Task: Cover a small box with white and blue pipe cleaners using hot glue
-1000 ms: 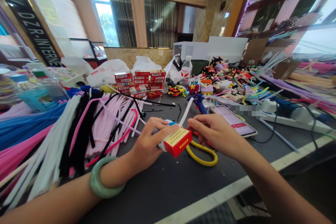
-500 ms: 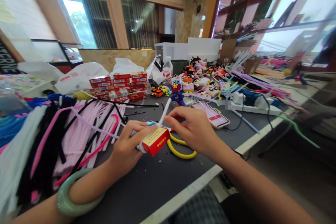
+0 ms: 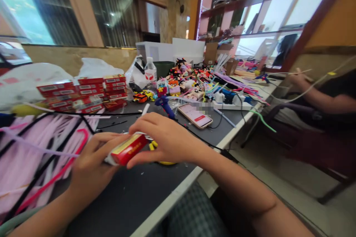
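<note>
Bench (image 3: 155, 189): dark top with a pale front edge, crowded from end to end. Both hands work close to that front edge, so anything dropped could roll off onto the floor.
Stem pile (image 3: 36, 148): pink, white and black fuzzy stems lie heaped just beside the left forearm. A sweep of that arm could drag some of them off the bench.
Left hand (image 3: 91, 163): curled under the small red box (image 3: 128, 149) and gripping its near end, fingers closed about it. The box is held tilted just above the bench, between the two hands.
Right hand (image 3: 164, 140): closed over the far end of the box, thumb beneath and fingers on top, pinching a white stem (image 3: 145, 109) that sticks up behind it. The grip looks light, so I judge the stem could slip free or the box could twist out.
Phone (image 3: 194, 114): lies face up, screen lit, near the right hand beside a blue glue gun (image 3: 166, 106). A stray elbow could knock either one.
Yellow loop (image 3: 160, 161): mostly hidden under the right hand.
Change: the view has swung to the right since a second ago. A seated co-worker's arm (image 3: 319, 98) now shows, and the box is tilted flatter than before.
</note>
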The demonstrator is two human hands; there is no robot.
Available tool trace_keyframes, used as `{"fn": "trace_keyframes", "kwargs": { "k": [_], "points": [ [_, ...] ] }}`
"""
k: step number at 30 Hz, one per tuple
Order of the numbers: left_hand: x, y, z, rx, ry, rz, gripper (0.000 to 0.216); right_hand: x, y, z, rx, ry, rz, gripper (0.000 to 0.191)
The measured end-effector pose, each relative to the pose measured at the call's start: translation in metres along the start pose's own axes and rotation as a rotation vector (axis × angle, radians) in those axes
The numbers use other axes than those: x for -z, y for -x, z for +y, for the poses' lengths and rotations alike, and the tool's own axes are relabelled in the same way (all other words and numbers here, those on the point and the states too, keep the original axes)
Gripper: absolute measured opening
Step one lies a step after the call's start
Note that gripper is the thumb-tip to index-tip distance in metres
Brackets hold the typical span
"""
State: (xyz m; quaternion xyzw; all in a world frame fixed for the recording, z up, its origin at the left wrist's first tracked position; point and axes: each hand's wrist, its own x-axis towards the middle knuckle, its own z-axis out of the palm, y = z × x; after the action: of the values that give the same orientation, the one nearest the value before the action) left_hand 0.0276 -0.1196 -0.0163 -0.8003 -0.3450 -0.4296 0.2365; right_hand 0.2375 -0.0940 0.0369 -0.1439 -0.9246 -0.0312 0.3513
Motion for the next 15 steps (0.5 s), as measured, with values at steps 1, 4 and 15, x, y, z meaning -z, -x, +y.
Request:
{"fn": "trace_keyframes", "kwargs": {
  "k": [1,4,15],
  "points": [
    [-0.001,0.000,-0.002,0.000,-0.018,0.014,0.055,0.001,-0.001,0.000,0.020,0.043,-0.038,0.049],
    [-0.005,0.003,-0.009,0.044,-0.048,0.046,0.051,0.002,-0.002,0.000,0.021,0.171,-0.142,0.059],
    [-0.011,0.017,-0.019,0.185,0.022,0.001,0.072,-0.001,-0.001,0.000,0.043,0.337,-0.139,0.050]
  ]
}}
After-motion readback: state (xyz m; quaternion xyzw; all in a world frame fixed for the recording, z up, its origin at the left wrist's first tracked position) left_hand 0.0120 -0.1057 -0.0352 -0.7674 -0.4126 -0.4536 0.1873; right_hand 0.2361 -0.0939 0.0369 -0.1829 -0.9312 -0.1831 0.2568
